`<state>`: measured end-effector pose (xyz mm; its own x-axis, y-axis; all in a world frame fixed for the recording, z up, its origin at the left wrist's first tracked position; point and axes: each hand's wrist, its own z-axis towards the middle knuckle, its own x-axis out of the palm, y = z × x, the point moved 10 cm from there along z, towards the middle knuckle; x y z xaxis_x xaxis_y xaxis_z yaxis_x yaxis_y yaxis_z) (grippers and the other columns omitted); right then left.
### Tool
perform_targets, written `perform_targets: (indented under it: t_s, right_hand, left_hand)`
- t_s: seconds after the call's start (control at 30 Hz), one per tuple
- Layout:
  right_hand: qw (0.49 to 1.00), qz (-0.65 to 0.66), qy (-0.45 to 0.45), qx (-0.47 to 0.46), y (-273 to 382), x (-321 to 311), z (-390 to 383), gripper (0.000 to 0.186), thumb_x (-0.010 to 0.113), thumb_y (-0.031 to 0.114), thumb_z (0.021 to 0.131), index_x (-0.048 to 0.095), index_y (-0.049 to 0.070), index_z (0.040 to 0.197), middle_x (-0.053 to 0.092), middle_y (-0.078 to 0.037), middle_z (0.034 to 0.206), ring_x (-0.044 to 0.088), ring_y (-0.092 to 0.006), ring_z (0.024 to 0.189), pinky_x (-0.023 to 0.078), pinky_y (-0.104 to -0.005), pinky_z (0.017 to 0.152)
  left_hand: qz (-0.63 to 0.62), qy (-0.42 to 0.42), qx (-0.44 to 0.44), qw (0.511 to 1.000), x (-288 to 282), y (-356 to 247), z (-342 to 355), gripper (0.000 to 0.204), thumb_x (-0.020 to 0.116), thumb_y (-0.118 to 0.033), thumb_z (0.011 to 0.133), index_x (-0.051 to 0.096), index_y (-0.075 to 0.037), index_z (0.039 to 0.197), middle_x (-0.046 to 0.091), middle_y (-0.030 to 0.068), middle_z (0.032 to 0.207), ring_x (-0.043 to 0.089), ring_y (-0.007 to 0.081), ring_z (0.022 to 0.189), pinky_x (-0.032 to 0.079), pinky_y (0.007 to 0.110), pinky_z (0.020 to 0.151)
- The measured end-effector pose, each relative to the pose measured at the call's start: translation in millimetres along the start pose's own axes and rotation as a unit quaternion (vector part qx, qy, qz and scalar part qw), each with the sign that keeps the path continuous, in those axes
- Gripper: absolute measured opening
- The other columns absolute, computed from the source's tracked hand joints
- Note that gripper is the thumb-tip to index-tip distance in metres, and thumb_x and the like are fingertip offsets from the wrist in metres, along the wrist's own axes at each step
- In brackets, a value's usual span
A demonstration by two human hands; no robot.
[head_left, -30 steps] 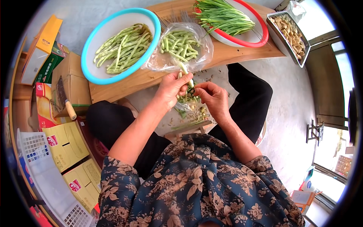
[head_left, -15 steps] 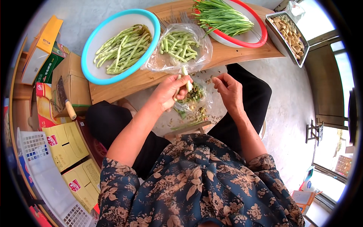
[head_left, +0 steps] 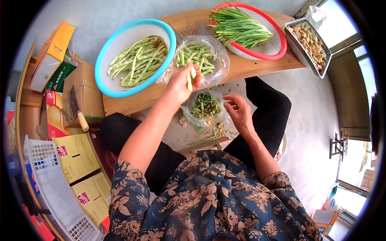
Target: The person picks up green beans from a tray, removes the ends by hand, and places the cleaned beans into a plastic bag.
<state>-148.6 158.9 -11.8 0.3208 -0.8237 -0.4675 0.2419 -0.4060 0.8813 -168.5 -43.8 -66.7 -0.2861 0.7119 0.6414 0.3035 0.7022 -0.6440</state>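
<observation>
My left hand (head_left: 183, 82) is closed on pale green bean pieces (head_left: 191, 74), raised at the near edge of a clear bag of short bean pieces (head_left: 197, 54) on the wooden table. My right hand (head_left: 237, 108) hangs lower, beside a plastic bag of dark trimmings (head_left: 205, 105) below the table edge; its fingers are bent but apart, with nothing visible in them. A blue-rimmed basin of long beans (head_left: 134, 60) is left of the bean bag.
The wooden table (head_left: 257, 68) also bears a red-rimmed basin of green stalks (head_left: 241, 28) and a metal tray of brown cubes (head_left: 309, 44). At left are cartons (head_left: 80, 182), a wooden-handled knife (head_left: 82, 120) and a white plastic basket (head_left: 54, 188). Scraps lie on the floor (head_left: 213, 130).
My left hand has risen toward the bag of bean pieces. My right hand has parted from it and moved right and down, uncovering more of the trimmings bag.
</observation>
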Motion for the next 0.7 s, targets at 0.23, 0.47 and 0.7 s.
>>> perform_targets:
  t_s: [0.23,0.47,0.7]
  right_hand:
    - [0.999,0.047,0.024,0.004,-3.9,7.6,-8.4,0.021,0.062,0.006,0.084,0.062,0.001,0.105,0.062,-0.011,0.091,0.064,-0.0174,0.078,0.049,-0.0283,0.065]
    - [0.991,0.098,0.041,0.084,-47.6,7.9,-19.4,0.018,0.060,0.014,0.090,0.065,-0.003,0.091,0.064,-0.005,0.078,0.060,-0.0111,0.073,0.047,-0.0238,0.068]
    - [0.986,0.103,0.095,0.094,-41.5,33.6,-22.1,0.016,0.059,0.009,0.089,0.063,-0.002,0.100,0.065,-0.006,0.076,0.063,-0.0113,0.070,0.048,-0.0252,0.063]
  left_hand:
    - [0.111,-0.071,0.072,0.989,8.1,-60.7,17.9,0.078,0.060,-0.039,0.090,0.021,0.000,0.144,0.005,0.0287,0.151,0.020,0.0413,0.138,0.026,0.049,0.110]
    - [0.281,-0.169,0.216,0.920,-82.5,-171.6,-41.3,0.025,0.059,-0.018,0.091,0.062,-0.001,0.109,0.065,0.0087,0.100,0.063,0.0166,0.085,0.050,0.028,0.071]
    - [0.582,-0.346,0.159,0.718,-199.7,-207.6,-40.8,0.015,0.071,-0.021,0.078,0.069,-0.007,0.083,0.065,0.0016,0.069,0.060,0.0089,0.057,0.047,0.024,0.052]
